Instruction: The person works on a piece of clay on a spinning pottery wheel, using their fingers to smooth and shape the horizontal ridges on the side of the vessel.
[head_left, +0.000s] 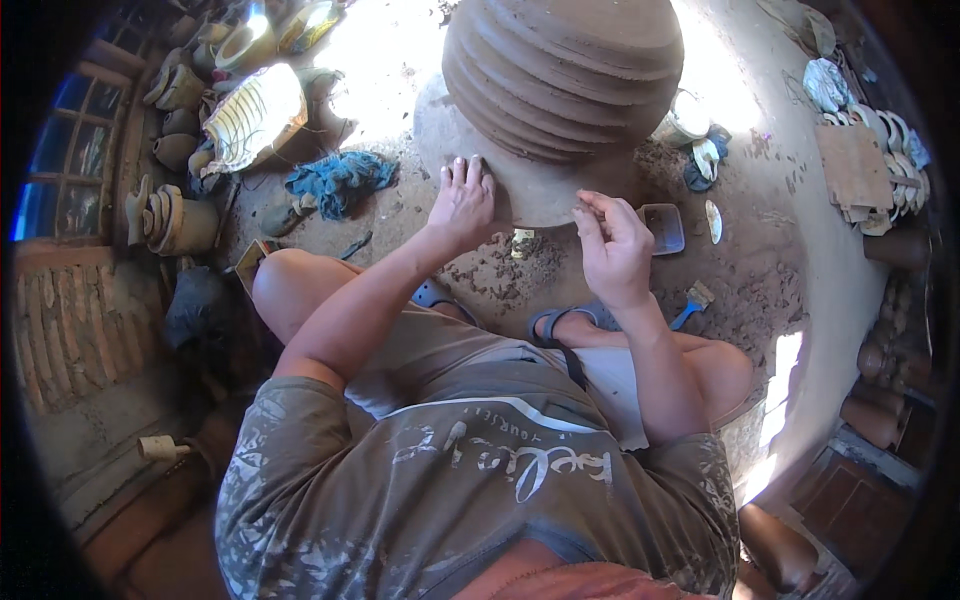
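A large brown clay pot (565,80) with raised ridges round its wall stands in front of me on a round, clay-smeared turntable (440,125). My left hand (464,205) lies on the turntable's near left edge, fingers stretched out and below the pot's wall. Just off the near right edge is my right hand (614,250), raised with thumb and fingers drawn together in a pinch. Whatever those fingers hold, if anything, is too small to make out. Neither hand touches the ridged wall.
Right of the turntable sit a clear plastic tub (662,228), a white bucket (686,118) and a blue-handled brush (692,305). Clay crumbs (505,270) litter the floor before my feet. Leftward lie a blue cloth (342,183), a ribbed pale basket (257,118) and stacked pots (180,222).
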